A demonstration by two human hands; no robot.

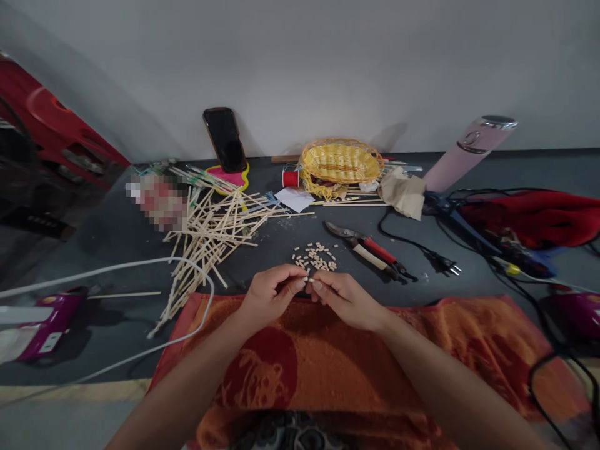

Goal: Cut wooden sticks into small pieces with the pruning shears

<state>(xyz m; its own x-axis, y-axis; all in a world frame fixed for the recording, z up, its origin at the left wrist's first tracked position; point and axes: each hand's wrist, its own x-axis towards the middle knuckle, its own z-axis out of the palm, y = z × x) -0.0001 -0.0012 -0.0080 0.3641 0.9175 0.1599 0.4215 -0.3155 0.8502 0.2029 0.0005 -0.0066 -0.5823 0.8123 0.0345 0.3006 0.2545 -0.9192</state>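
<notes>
My left hand point(276, 289) and my right hand point(347, 299) meet at the near edge of the table, above an orange towel point(347, 362). Each pinches a small pale piece between thumb and forefinger, most likely a short bit of wooden stick point(306, 279); the fingers partly cover them. Just beyond my fingertips lies a loose pile of short cut wooden pieces point(319, 256). Pruning shears point(363, 247) with red and pale handles rest to the right of that pile. A heap of long thin wooden sticks point(206, 231) spreads out to the left.
At the back are a propped phone point(225, 139), a yellow wicker basket point(344, 162), a red thread spool point(290, 179), crumpled brown paper point(403, 190) and a leaning pink flask point(469, 153). A black plug point(443, 262) lies right. A white cable point(206, 275) loops over the left side.
</notes>
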